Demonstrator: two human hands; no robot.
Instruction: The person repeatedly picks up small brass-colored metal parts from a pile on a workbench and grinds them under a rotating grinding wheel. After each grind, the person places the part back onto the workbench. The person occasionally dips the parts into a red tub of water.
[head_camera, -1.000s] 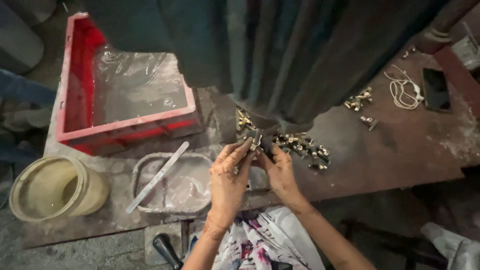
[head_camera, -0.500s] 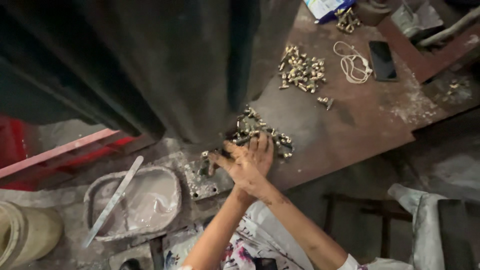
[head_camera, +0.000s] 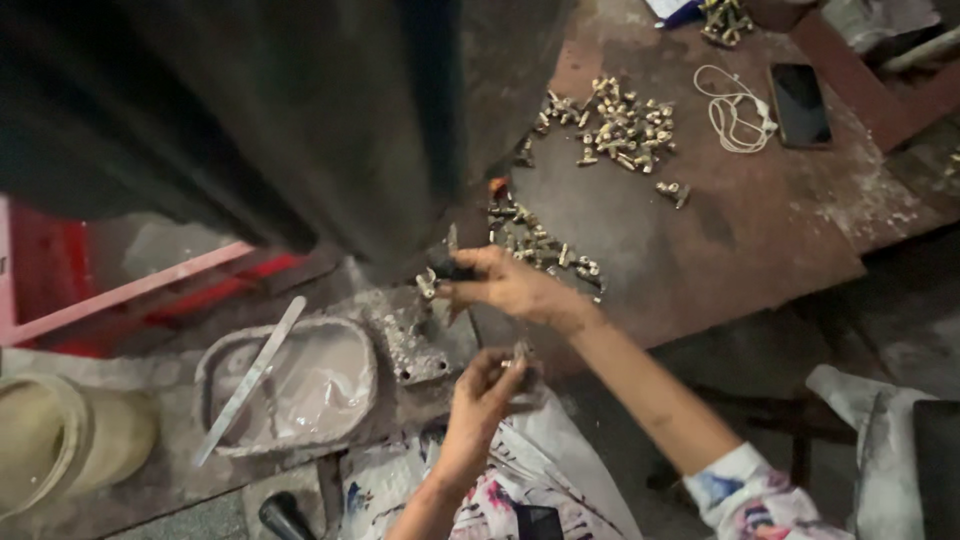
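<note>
The right hand (head_camera: 505, 283) pinches a small brass fitting (head_camera: 428, 283) at the machine's base, its long axis roughly 9-to-3 o'clock, while the left hand (head_camera: 487, 392), at 6 o'clock from it on the counter (head_camera: 760, 230), closes narrowly on another small piece (head_camera: 520, 352).

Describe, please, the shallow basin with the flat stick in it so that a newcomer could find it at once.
Start at the big dark machine body that fills the upper left, then drop to the dusty bench below it. There, between the round yellowish bucket and the left hand, sits the shallow basin. It alone is grey-coated, with a pale flat stick slanting across its rim.
</note>
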